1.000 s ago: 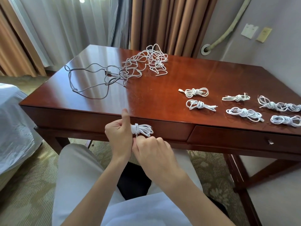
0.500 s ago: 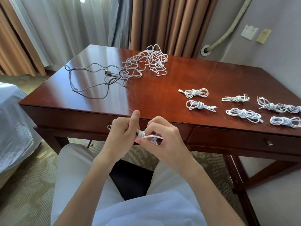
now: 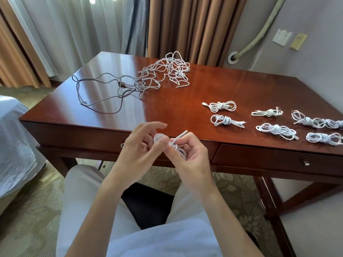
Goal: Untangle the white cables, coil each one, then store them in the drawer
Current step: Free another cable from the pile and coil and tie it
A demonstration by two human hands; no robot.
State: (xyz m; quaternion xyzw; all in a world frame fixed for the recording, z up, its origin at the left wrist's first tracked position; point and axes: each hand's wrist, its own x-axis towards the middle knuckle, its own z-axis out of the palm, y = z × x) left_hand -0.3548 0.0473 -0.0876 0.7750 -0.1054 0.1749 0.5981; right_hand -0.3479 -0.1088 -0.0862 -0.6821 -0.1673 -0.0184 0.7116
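Coiled white cable (image 3: 174,146): small bundle of loops, one free end sticking up-right, held in front of the desk (image 3: 167,108) edge, above the lap. Right hand (image 3: 189,156): fingers curled round the bundle from below, gripping it. Left hand (image 3: 141,147): thumb and a finger pinch the bundle's left side, other fingers spread, slightly blurred. Closed drawer (image 3: 274,158) w/ metal pull sits just right of the hands, under desk top. On desk, right half: seven finished coils (image 3: 276,129) in rows, apart from each other except two touching at far right. Far left-centre: tangled white cables (image 3: 167,71), loose, joined w/ a grey cable (image 3: 96,101) trailing left. Curtains (image 3: 185,25) behind desk.
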